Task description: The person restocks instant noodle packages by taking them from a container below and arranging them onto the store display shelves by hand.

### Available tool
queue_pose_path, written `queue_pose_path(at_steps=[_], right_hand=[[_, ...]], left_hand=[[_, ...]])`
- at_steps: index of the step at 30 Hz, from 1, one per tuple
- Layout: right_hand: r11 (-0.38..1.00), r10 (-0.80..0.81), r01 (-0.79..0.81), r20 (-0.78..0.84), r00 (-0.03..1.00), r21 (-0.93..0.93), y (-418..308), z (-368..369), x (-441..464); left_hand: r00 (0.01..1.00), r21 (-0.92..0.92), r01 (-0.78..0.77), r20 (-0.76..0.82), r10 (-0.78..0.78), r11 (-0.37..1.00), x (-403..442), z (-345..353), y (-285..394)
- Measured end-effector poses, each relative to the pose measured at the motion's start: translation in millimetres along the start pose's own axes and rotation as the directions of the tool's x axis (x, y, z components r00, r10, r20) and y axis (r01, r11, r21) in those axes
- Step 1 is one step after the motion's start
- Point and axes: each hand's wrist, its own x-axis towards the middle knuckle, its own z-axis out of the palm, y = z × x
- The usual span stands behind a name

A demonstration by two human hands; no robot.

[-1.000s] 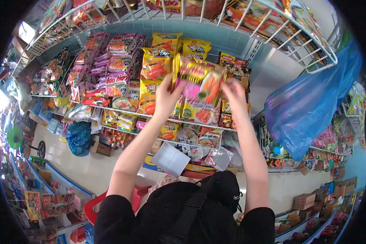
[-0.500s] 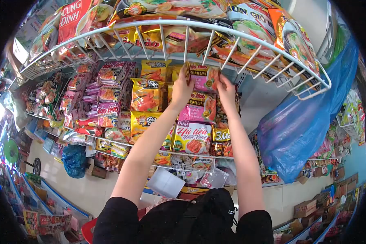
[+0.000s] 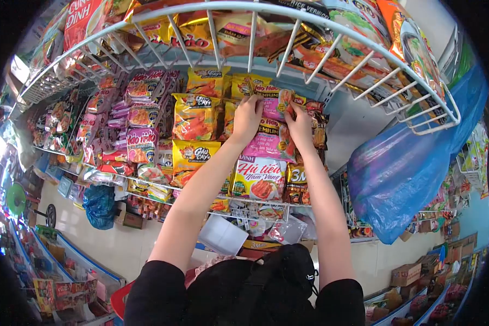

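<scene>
- The upper packet (image 3: 273,102), pink and gold in glossy, crinkled film, is held upright above the lower packet (image 3: 267,140), beneath the wire basket (image 3: 252,6).
- Its left edge is gripped by the left hand (image 3: 248,117), the fingers curled and nearly closed on the film; the fingertips are partly hidden.
- Its right edge is pinched by the right hand (image 3: 300,123), closed to about the packet's thin side – how firmly cannot quite be told from this view.
- The lower packet, in similar shiny film, is set upright behind a white, pink and yellow noodle packet (image 3: 259,178).
- The column is flanked on the left by plump yellow packets (image 3: 195,118), on the right by dark packets (image 3: 297,183); pillowy pink packets (image 3: 144,111) are stacked farther left.
- The space overhead is bounded by the basket's curved rim and thin, white-coated bars; only a narrow opening is left between them and the upper packet.
- More room is given to the right, past the dark packets, where a smooth pale panel (image 3: 349,120) is exposed – then bounded by a large, wrinkled blue plastic bag (image 3: 394,179).
- Below, a smooth white rectangular box (image 3: 223,234) is seen between the forearms.
</scene>
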Motion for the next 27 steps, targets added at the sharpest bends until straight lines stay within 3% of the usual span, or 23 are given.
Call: queue_pose_path(at_steps=[2, 5, 8, 10, 11, 15, 20, 27], right_hand=[[1.000, 0.005, -0.006, 0.028, 1.000, 0.015, 3.8, -2.1, -1.4], [0.987, -0.126, 0.121, -0.035, 0.991, -0.107, -26.8, -20.3, -19.9], [0.961, -0.271, 0.270, -0.005, 0.963, -0.055, -60.4, -43.0, -55.2], [0.915, -0.386, 0.384, 0.012, 0.923, -0.121, -65.4, -52.4, -94.1], [0.902, -0.396, 0.404, 0.082, 0.914, -0.149, -65.3, -58.8, -116.8], [0.840, -0.511, 0.543, 0.329, 0.794, -0.006, -58.5, -76.9, -178.6], [0.833, -0.456, 0.548, 0.460, 0.762, -0.082, -40.3, -81.9, -212.0], [0.831, -0.404, 0.532, 0.481, 0.778, -0.163, -33.3, -80.1, -228.5]], left_hand=[[0.998, 0.036, 0.047, 0.044, -0.048, 0.998, 1.1, -3.0, -3.1], [0.997, 0.099, 0.046, 0.049, -0.052, 0.994, -3.2, -22.1, 3.3], [0.994, 0.102, -0.075, 0.084, 0.067, 0.992, -30.7, -61.3, 28.5], [0.979, 0.095, -0.170, 0.130, 0.157, 0.981, -61.6, -88.2, 41.8], [0.968, 0.117, -0.231, 0.129, 0.216, 0.966, -79.2, -101.3, 47.1], [0.955, 0.257, -0.247, 0.229, 0.189, 0.934, -155.4, -139.7, 48.5], [0.957, 0.363, -0.189, 0.278, 0.088, 0.912, -204.8, -141.6, 40.8], [0.959, 0.472, -0.158, 0.284, 0.020, 0.867, -230.9, -133.7, 32.7]])
